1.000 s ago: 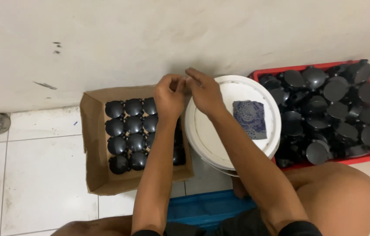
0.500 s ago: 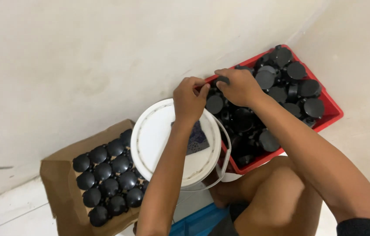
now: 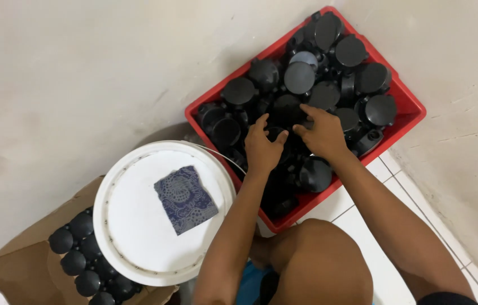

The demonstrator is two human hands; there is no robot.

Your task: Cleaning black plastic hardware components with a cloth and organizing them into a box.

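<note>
A red crate point(image 3: 402, 96) in the corner of the wall holds several round black plastic caps point(image 3: 301, 76), piled loosely. My left hand point(image 3: 262, 148) and my right hand point(image 3: 321, 131) are both inside the crate, fingers spread over the caps near its middle. Both hands touch the pile, and their fingertips meet around one black cap point(image 3: 285, 134). Whether either hand has a firm hold on it is hard to see. My forearms reach up from the bottom of the picture.
A white bucket lid point(image 3: 137, 226) with a blue patterned cloth square point(image 3: 185, 197) lies left of the crate. A cardboard box point(image 3: 18, 265) with rows of black caps point(image 3: 75, 254) sits at lower left. My bare knee point(image 3: 318, 260) is below the crate, on white floor tiles point(image 3: 397, 226).
The view has swung right, from the cardboard box to the red crate. Both hands moved from above the box, across the bucket lid, into the crate's pile of caps.
</note>
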